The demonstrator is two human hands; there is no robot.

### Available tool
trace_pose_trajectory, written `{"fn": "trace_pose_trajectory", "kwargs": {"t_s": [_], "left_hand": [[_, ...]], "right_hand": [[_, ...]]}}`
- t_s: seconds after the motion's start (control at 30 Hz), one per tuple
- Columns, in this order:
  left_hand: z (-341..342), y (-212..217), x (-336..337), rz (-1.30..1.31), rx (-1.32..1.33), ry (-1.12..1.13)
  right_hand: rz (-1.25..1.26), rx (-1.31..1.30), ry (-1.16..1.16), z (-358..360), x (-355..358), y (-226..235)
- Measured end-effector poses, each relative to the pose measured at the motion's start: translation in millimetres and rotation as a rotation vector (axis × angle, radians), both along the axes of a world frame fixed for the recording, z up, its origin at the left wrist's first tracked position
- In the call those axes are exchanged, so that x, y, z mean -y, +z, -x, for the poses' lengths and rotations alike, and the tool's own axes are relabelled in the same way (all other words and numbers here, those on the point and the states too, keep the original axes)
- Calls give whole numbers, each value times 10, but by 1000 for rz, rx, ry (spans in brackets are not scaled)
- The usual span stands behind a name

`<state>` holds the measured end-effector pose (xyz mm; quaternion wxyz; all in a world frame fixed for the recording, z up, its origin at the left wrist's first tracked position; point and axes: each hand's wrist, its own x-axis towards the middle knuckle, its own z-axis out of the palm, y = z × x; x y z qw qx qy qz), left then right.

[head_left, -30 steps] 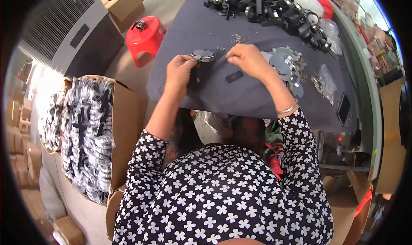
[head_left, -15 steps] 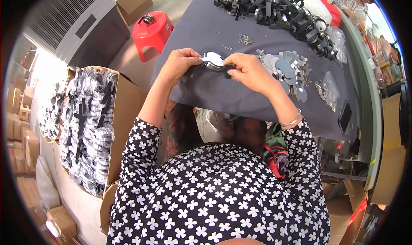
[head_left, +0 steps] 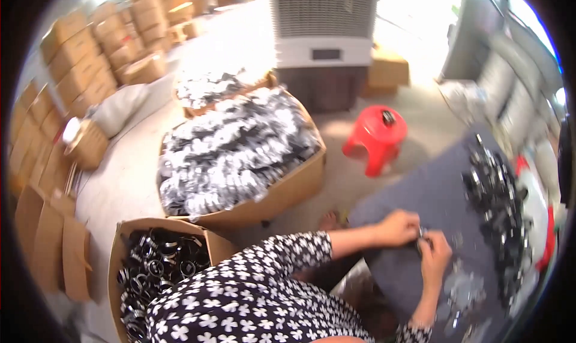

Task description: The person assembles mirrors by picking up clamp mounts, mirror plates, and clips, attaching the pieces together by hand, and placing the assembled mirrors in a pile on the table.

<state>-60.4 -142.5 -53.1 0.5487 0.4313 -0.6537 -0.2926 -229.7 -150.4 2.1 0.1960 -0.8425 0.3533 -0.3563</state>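
Observation:
Over the grey cloth-covered table [head_left: 396, 199], my left hand [head_left: 397, 228] and my right hand [head_left: 436, 251] are close together, fingers closed. Between them is a wristwatch [head_left: 422, 233], mostly hidden by the fingers and blurred. To the right of my right hand lie loose, flat, round discs [head_left: 465, 292] on the cloth. A long heap of black-strapped watches [head_left: 498, 205] covers the table's far right side.
A red stool [head_left: 378, 133] with a small dark object on it stands beyond the table, near an air cooler [head_left: 324, 55]. Large cartons of bagged black-and-silver pieces [head_left: 240, 157] and watches [head_left: 159, 265] stand at left. Stacked boxes [head_left: 81, 64] are farther back.
My view has swung left, so the cartons and cooler show more and the table sits at the right. Both hands stay on the watch and have drawn closer together.

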Motion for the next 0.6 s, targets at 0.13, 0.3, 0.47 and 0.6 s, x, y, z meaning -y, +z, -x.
{"fn": "trace_pose_trajectory", "kwargs": {"t_s": [0.13,0.3,0.47,0.6], "left_hand": [[-96,50,-262,80,141,18],[-133,10,-279,185,267,126],[-150,56,-317,207,241,107],[-19,9,-151,87,223,142]], "right_hand": [[-242,76,111,-92,50,103],[-20,-43,219,-244,100,229],[-120,-178,245,-309,212,415],[-97,-424,318,-323,541,411]]}}
